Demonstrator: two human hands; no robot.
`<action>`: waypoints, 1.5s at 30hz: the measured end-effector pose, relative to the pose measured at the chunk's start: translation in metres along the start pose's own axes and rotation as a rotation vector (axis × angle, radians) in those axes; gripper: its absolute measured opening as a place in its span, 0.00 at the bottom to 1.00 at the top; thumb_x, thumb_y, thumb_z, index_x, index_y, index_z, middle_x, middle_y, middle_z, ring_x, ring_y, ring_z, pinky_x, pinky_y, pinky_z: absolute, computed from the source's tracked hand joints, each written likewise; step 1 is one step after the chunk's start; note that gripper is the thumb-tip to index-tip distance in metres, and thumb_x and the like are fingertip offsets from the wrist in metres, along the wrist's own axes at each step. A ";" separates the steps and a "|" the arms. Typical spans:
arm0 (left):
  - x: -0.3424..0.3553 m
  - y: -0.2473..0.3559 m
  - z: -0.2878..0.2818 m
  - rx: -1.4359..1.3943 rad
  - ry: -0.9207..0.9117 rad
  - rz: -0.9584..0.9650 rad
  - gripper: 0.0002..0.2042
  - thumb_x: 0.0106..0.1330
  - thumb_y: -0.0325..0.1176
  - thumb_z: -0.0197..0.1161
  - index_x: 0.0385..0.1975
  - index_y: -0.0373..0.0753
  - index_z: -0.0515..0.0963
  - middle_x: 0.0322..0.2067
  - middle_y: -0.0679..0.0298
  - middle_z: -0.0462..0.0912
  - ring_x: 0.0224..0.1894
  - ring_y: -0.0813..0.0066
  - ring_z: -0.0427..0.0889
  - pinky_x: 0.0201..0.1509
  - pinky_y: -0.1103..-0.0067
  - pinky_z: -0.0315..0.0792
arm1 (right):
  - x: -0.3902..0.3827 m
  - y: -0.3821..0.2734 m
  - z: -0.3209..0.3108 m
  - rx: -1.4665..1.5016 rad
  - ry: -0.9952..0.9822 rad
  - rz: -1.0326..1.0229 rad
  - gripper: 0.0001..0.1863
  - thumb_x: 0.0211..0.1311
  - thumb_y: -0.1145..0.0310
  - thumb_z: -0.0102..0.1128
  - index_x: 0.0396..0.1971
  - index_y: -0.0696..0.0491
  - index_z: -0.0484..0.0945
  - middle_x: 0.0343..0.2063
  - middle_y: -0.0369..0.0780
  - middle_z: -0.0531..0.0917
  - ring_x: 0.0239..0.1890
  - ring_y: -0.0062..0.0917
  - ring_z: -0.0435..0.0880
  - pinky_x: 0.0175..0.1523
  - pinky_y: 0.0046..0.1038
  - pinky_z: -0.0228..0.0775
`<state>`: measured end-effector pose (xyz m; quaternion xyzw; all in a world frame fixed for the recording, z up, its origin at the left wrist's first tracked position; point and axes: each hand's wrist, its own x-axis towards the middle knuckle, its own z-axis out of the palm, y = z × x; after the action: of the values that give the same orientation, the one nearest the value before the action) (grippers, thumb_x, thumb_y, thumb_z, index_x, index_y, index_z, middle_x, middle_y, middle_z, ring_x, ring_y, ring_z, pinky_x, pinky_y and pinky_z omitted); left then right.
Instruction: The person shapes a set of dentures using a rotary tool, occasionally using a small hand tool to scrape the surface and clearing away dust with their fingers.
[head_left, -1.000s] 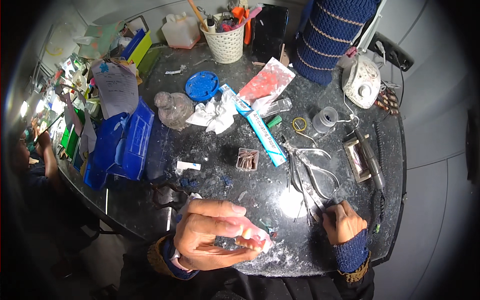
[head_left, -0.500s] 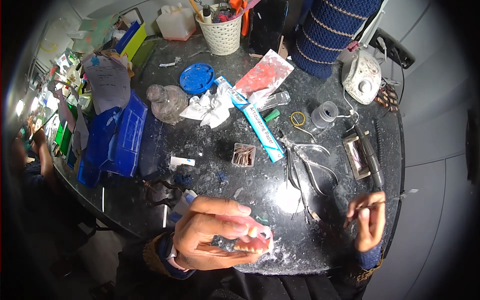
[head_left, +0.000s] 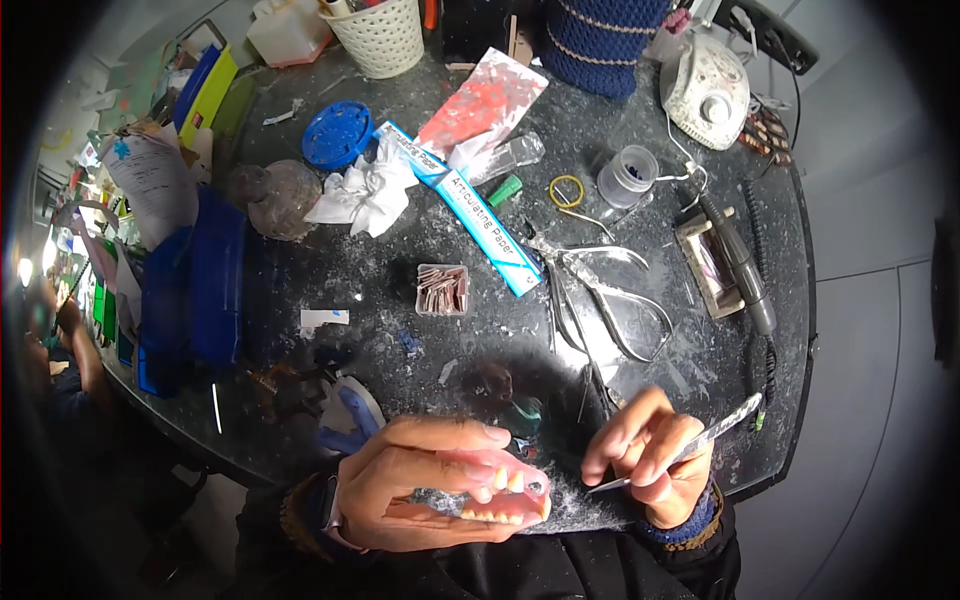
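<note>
My left hand is closed around a pink denture set, thumb below and fingers above. Its upper and lower rows of pale teeth face right, with a gap between them. A little to the right, my right hand pinches a slim metal carving tool. The tool's narrow tip points left toward the denture without touching it. Its broader, stained end sticks out up and to the right. Beyond the right hand, metal pliers lie on the dusty dark table.
A small clear box of brownish strips sits mid-table beside a long blue-white carton. A handpiece rests on the right. Blue trays stand left, near crumpled tissue. Another person's arm shows at far left.
My right hand has come left from the table's right side, bringing the carving tool close to the denture. The view has shifted, while my left hand keeps its hold on the denture.
</note>
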<state>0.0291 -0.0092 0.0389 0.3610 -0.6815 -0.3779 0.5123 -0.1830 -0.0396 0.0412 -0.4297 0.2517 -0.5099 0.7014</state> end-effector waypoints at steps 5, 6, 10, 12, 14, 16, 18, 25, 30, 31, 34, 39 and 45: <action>0.001 -0.003 0.007 0.051 0.070 0.113 0.25 0.40 0.23 0.77 0.40 0.34 0.73 0.41 0.49 0.75 0.37 0.65 0.84 0.37 0.79 0.83 | 0.001 -0.008 -0.003 -0.103 -0.123 0.057 0.07 0.55 0.74 0.63 0.28 0.58 0.72 0.27 0.43 0.71 0.32 0.41 0.83 0.42 0.41 0.81; 0.001 -0.002 0.008 0.048 0.070 0.107 0.25 0.40 0.23 0.77 0.40 0.34 0.73 0.41 0.49 0.75 0.37 0.65 0.84 0.37 0.79 0.83 | 0.001 -0.009 -0.002 -0.144 -0.135 0.083 0.06 0.55 0.77 0.63 0.28 0.59 0.73 0.27 0.43 0.72 0.32 0.42 0.83 0.45 0.44 0.80; 0.000 0.002 0.012 0.022 0.124 0.041 0.24 0.39 0.23 0.77 0.38 0.35 0.74 0.39 0.52 0.76 0.37 0.66 0.84 0.37 0.80 0.83 | 0.002 -0.009 -0.002 -0.204 -0.155 -0.003 0.04 0.53 0.81 0.62 0.29 0.61 0.76 0.27 0.44 0.73 0.29 0.35 0.83 0.44 0.49 0.80; -0.001 -0.003 0.012 0.076 0.099 0.051 0.24 0.40 0.23 0.77 0.38 0.35 0.74 0.38 0.52 0.76 0.37 0.67 0.84 0.37 0.80 0.83 | 0.001 -0.006 -0.001 -0.217 -0.135 -0.018 0.04 0.53 0.82 0.62 0.29 0.61 0.77 0.26 0.45 0.75 0.28 0.32 0.82 0.42 0.49 0.80; -0.006 -0.016 0.017 0.092 0.147 0.230 0.23 0.40 0.21 0.77 0.38 0.35 0.74 0.37 0.54 0.76 0.35 0.69 0.84 0.36 0.81 0.82 | -0.003 0.000 -0.005 -0.176 -0.131 -0.077 0.06 0.53 0.81 0.62 0.32 0.62 0.79 0.33 0.48 0.80 0.35 0.33 0.84 0.42 0.30 0.81; -0.004 -0.008 0.015 0.100 0.121 0.180 0.23 0.40 0.21 0.76 0.38 0.35 0.74 0.37 0.54 0.76 0.35 0.70 0.84 0.36 0.81 0.82 | -0.004 -0.002 -0.004 -0.179 -0.129 -0.069 0.06 0.53 0.81 0.62 0.32 0.62 0.79 0.33 0.48 0.81 0.34 0.32 0.84 0.41 0.30 0.81; -0.003 -0.004 0.015 0.115 0.095 0.130 0.23 0.40 0.20 0.76 0.38 0.36 0.74 0.38 0.55 0.76 0.34 0.71 0.84 0.36 0.82 0.82 | -0.005 -0.002 -0.005 -0.176 -0.132 -0.062 0.06 0.53 0.81 0.62 0.32 0.62 0.80 0.34 0.48 0.81 0.34 0.32 0.84 0.41 0.30 0.80; -0.015 -0.031 0.051 0.490 0.507 0.314 0.19 0.42 0.27 0.74 0.33 0.33 0.72 0.32 0.64 0.72 0.30 0.79 0.76 0.29 0.87 0.71 | -0.006 0.001 -0.003 -0.150 -0.126 -0.045 0.07 0.52 0.83 0.61 0.32 0.62 0.78 0.32 0.48 0.81 0.34 0.31 0.84 0.42 0.30 0.80; -0.022 -0.031 0.030 0.782 0.408 0.462 0.22 0.44 0.35 0.76 0.31 0.36 0.69 0.31 0.69 0.67 0.24 0.86 0.71 0.23 0.92 0.63 | -0.005 0.002 0.001 0.043 -0.037 0.087 0.12 0.52 0.87 0.57 0.32 0.57 0.68 0.23 0.46 0.75 0.30 0.33 0.83 0.46 0.47 0.78; -0.022 -0.029 0.025 0.764 0.307 0.498 0.22 0.44 0.34 0.76 0.32 0.36 0.68 0.32 0.68 0.68 0.23 0.86 0.72 0.23 0.92 0.64 | -0.004 -0.001 0.001 0.032 -0.056 0.109 0.14 0.51 0.89 0.55 0.31 0.55 0.66 0.23 0.46 0.75 0.29 0.33 0.83 0.47 0.48 0.77; -0.013 -0.017 0.024 0.372 0.226 0.359 0.16 0.44 0.23 0.72 0.31 0.31 0.71 0.34 0.60 0.75 0.28 0.78 0.79 0.30 0.88 0.72 | -0.002 0.005 0.000 0.101 -0.037 0.158 0.14 0.49 0.90 0.52 0.31 0.55 0.67 0.23 0.46 0.75 0.29 0.33 0.83 0.49 0.49 0.76; -0.007 -0.006 0.023 0.020 0.224 0.178 0.13 0.41 0.13 0.69 0.27 0.28 0.75 0.34 0.53 0.80 0.31 0.69 0.85 0.33 0.84 0.80 | -0.005 0.005 0.000 0.216 -0.016 0.279 0.14 0.50 0.90 0.50 0.31 0.55 0.67 0.23 0.46 0.74 0.29 0.32 0.81 0.52 0.50 0.73; -0.008 -0.010 0.037 0.082 0.368 0.197 0.13 0.40 0.13 0.70 0.26 0.28 0.76 0.32 0.55 0.80 0.28 0.72 0.84 0.30 0.85 0.80 | -0.006 -0.001 0.008 0.301 0.080 0.370 0.13 0.53 0.87 0.52 0.32 0.53 0.65 0.24 0.46 0.74 0.29 0.30 0.80 0.53 0.52 0.71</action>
<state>-0.0036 -0.0014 0.0199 0.3760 -0.6233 -0.2257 0.6474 -0.1796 -0.0311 0.0453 -0.2464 0.2748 -0.4210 0.8286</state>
